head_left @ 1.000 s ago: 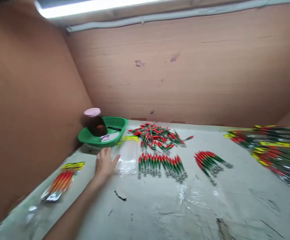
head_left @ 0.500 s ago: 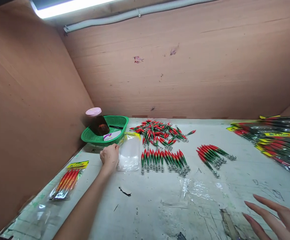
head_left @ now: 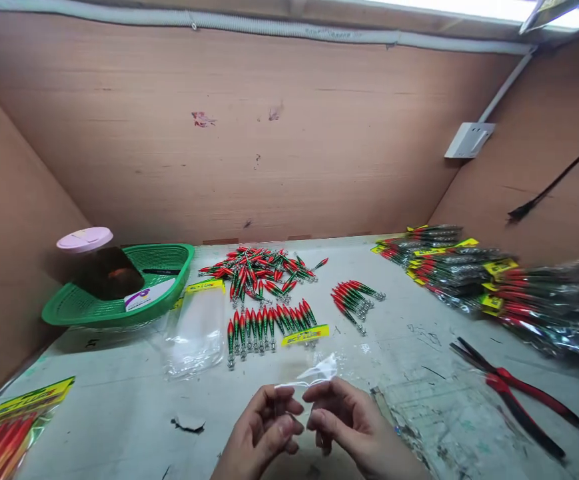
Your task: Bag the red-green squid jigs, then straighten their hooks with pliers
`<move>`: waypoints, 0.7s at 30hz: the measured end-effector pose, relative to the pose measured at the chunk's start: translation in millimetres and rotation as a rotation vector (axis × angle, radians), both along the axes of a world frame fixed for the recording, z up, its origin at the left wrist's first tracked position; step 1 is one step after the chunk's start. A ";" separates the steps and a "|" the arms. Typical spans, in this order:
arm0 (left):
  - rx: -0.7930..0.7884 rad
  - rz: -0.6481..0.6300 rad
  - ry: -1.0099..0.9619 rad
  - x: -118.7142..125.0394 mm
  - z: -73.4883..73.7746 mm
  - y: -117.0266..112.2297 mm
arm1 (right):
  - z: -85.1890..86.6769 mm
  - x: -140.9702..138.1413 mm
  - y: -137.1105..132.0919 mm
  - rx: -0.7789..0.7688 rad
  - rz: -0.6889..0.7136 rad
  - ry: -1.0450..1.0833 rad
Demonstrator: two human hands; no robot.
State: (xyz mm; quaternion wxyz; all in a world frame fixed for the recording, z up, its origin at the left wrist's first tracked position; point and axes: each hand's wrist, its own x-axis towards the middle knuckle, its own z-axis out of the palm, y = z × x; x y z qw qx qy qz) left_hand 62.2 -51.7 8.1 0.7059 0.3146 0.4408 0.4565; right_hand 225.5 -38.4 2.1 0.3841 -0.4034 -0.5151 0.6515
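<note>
A clear plastic bag with a yellow header strip (head_left: 305, 335) is stretched between my two hands, its edge toward me. My left hand (head_left: 268, 430) pinches one side of that edge with curled fingers. The other side is pinched by my right hand (head_left: 356, 427), with a small gap between the hands. Beyond the bag lies a row of red and green squid jigs (head_left: 256, 325), partly behind the yellow strip. A fanned group of the same jigs (head_left: 352, 301) is to the right, and a loose pile (head_left: 254, 270) lies farther back.
A stack of clear bags (head_left: 196, 337) lies left of the row. Behind it, a green basket (head_left: 169, 297) holds a pink-lidded jar (head_left: 102, 270). Packed jigs (head_left: 534, 300) are heaped at right, near red-handled pliers (head_left: 514, 393). An orange jig pack (head_left: 14, 430) is front left.
The view has swung right. My left hand has left the bag stack and come to the front middle, and my right hand has joined it from the lower right. A bag is now between them.
</note>
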 end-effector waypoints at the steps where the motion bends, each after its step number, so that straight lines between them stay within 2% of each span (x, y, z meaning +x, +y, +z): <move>1: -0.043 0.002 0.011 -0.8 1.5 5.4 | 3.7 8.3 4.9 0.102 0.080 -0.136; 3: -0.127 0.016 0.002 -3.2 4.9 17.2 | 9.7 29.5 20.6 0.338 0.160 -0.416; 5: -0.177 0.084 -0.059 -5.8 7.2 27.5 | 10.5 55.4 43.0 0.530 0.050 -0.642; 8: -0.225 0.284 -0.131 -10.2 8.8 38.8 | -0.4 95.5 78.3 0.661 -0.158 -0.865; 11: -0.269 0.404 -0.154 -14.7 11.6 45.9 | -17.8 122.0 99.3 0.791 -0.168 -1.016; 14: -0.288 0.436 -0.180 -18.4 15.0 49.2 | -27.5 128.2 102.6 0.904 -0.117 -1.060; 16: -0.283 0.437 -0.202 -20.6 15.7 49.8 | -24.7 124.5 97.9 0.963 -0.090 -1.042; 18: -0.273 0.438 -0.224 -22.6 14.9 50.0 | -13.4 116.7 88.1 1.007 -0.069 -1.002; 21: -0.257 0.452 -0.240 -24.4 12.9 50.5 | 15.0 98.7 62.6 1.029 -0.044 -0.906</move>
